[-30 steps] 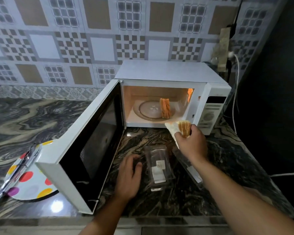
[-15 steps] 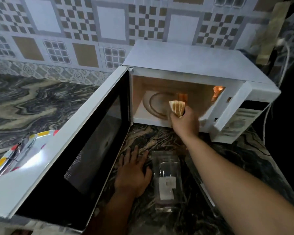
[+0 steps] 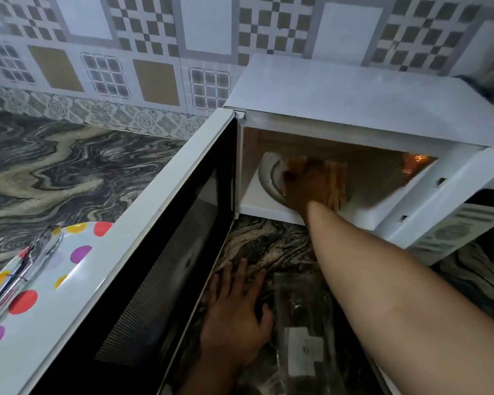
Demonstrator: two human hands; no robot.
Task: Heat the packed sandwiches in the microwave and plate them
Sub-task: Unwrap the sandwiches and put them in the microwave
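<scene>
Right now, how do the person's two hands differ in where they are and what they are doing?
The right hand reaches inside the open microwave, over the glass turntable, setting a sandwich half beside another sandwich half; the left hand lies outside on the marbled counter. The right hand's fingers close on bread; the left hand's are spread flat and hold nothing. Both are bare, and both are to the right of the open door.

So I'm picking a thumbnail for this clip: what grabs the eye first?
The white microwave with its door swung wide, and the right hand deep inside among the sandwiches on the turntable. Then the polka-dot plate at the left, behind the door, and the left hand flat on the marbled counter.
</scene>
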